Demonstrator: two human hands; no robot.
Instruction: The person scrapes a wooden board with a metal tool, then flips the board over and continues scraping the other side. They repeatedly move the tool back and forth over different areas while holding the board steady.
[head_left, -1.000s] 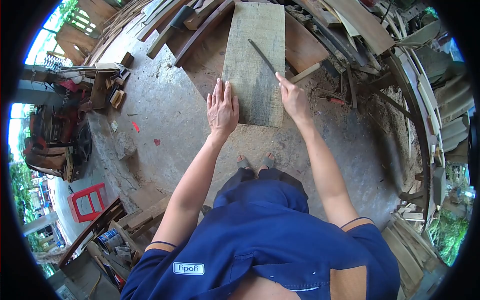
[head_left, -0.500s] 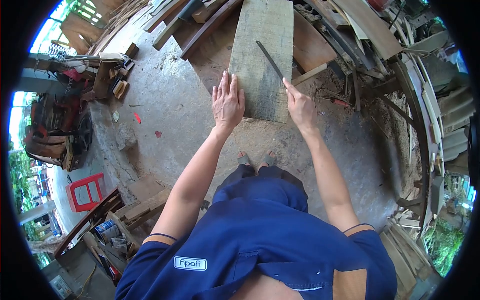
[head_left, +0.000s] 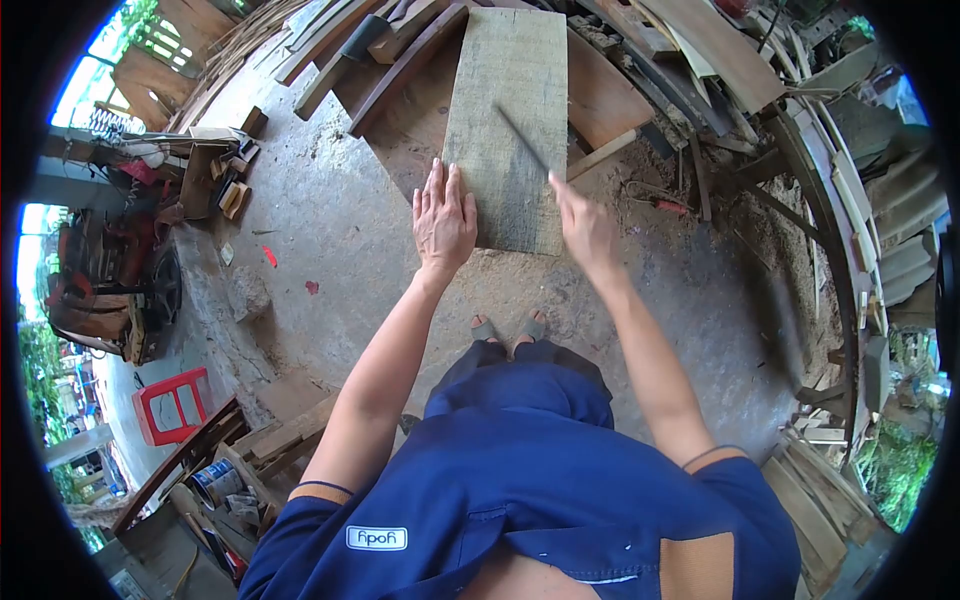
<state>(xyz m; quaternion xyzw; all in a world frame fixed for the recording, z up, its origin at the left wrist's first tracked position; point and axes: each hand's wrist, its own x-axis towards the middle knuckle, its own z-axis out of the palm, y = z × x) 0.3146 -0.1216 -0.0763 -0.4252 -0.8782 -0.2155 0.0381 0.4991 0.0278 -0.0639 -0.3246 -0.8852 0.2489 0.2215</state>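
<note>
A long weathered wooden board [head_left: 500, 60] points away from me, its near end above the floor. My left hand [head_left: 445, 220] lies flat on its left edge, fingers stretched out and pointing forward. At the right edge my right hand [head_left: 588, 232] is closed around one end of a long, thin, dark file [head_left: 522, 136]. The file slants across the board's face, its far tip up and to the left. My fingers hide the end of the file that I grip.
Under the board is a brown wooden panel [head_left: 400, 130], with wood pieces piled behind it. A red plastic stool [head_left: 172, 408] and a paint can [head_left: 215, 482] are at left. Stacked timber [head_left: 815, 500] lies at lower right. Sawdust covers parts of the concrete floor [head_left: 350, 270].
The whole view has shifted slightly, so the board and both hands appear a little lower and further left. My left hand stays on the board and my right hand keeps hold of the file.
</note>
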